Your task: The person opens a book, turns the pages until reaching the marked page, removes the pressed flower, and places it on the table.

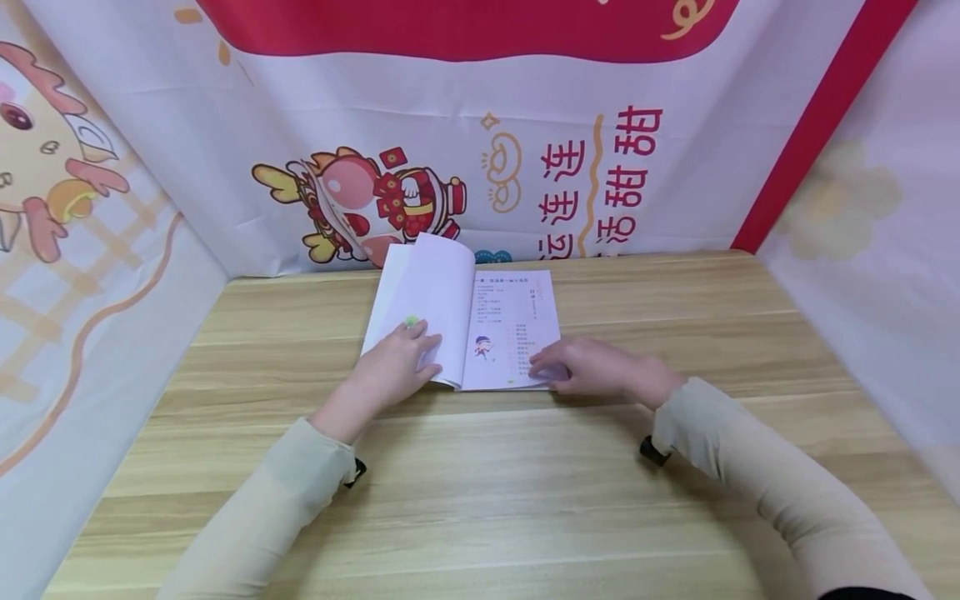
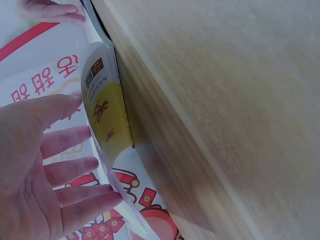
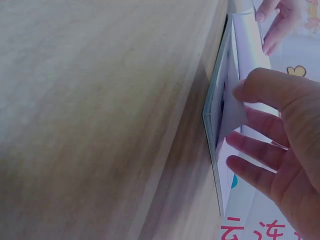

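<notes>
An open book (image 1: 513, 312) lies on the wooden table, with print and a small cartoon figure on its right page. On the left side, the white page (image 1: 442, 292) bows upward near the spine. My left hand (image 1: 397, 358) rests on that side, fingers extended against the paper; the left wrist view shows the yellow outside cover (image 2: 107, 110) beyond the fingertips. At the lower right corner is my right hand (image 1: 588, 365). In the right wrist view, a lifted page corner (image 3: 232, 117) sits between its thumb and fingers, pinched there.
The wooden table (image 1: 480, 492) extends in front of the book and to both sides. Behind its far edge hangs a printed cloth (image 1: 420, 92) with red lettering and cartoon figures. Similar cloth covers the left and right sides.
</notes>
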Motion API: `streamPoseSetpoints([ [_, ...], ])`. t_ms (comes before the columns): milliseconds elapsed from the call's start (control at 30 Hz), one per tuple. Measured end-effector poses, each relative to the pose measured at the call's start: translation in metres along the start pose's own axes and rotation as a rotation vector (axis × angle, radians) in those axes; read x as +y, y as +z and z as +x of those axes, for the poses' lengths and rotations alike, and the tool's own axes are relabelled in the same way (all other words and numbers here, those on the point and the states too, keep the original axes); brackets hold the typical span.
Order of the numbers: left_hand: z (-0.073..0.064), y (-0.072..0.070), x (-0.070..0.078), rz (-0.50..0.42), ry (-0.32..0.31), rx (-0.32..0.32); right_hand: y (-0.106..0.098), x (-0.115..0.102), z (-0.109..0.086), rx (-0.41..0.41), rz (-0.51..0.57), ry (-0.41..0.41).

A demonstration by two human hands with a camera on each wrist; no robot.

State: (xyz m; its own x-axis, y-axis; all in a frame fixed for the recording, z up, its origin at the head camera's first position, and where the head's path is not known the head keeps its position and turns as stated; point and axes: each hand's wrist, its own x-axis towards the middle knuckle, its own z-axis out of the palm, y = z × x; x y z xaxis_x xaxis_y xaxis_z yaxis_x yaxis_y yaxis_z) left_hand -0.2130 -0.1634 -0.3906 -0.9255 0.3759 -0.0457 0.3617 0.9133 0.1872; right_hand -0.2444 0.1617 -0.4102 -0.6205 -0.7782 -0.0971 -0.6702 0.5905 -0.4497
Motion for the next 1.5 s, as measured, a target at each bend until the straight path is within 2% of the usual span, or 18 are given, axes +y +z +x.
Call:
streamPoseSetpoints([
  [133, -0.001, 0.0, 0.0, -0.004, 0.0, -0.004, 0.002, -0.001, -0.001, 0.062, -0.084, -0.101],
  [233, -0.001, -0.001, 0.0, -0.018, -0.009, -0.013, 0.003, -0.001, -0.002, 0.088, -0.129, -0.122],
  [333, -0.001, -0.001, -0.001, -0.026, -0.011, -0.021, 0.004, 0.0, -0.003, 0.101, -0.141, -0.107],
  [500, 0.0, 0.002, -0.003, -0.036, -0.005, -0.02, 0.003, 0.004, -0.003, 0.172, -0.145, -0.076],
  [633, -0.001, 0.002, -0.002, -0.037, -0.002, -0.015, 0.002, 0.006, -0.002, 0.222, -0.124, 0.036],
  [800, -0.001, 0.002, -0.002, -0.026, 0.011, -0.002, 0.003, 0.008, 0.003, 0.273, -0.011, 0.174],
  [1167, -0.001, 0.002, -0.003, -0.028, 0.009, -0.008, 0.005, 0.009, 0.013, 0.435, 0.232, 0.282],
  [1367, 0.0, 0.001, -0.002, -0.03, 0.001, -0.021, 0.007, 0.014, 0.018, 0.489, 0.417, 0.373],
  [1500, -0.001, 0.001, -0.002, -0.039, -0.003, -0.026, 0.009, 0.017, 0.022, 0.516, 0.613, 0.392],
])
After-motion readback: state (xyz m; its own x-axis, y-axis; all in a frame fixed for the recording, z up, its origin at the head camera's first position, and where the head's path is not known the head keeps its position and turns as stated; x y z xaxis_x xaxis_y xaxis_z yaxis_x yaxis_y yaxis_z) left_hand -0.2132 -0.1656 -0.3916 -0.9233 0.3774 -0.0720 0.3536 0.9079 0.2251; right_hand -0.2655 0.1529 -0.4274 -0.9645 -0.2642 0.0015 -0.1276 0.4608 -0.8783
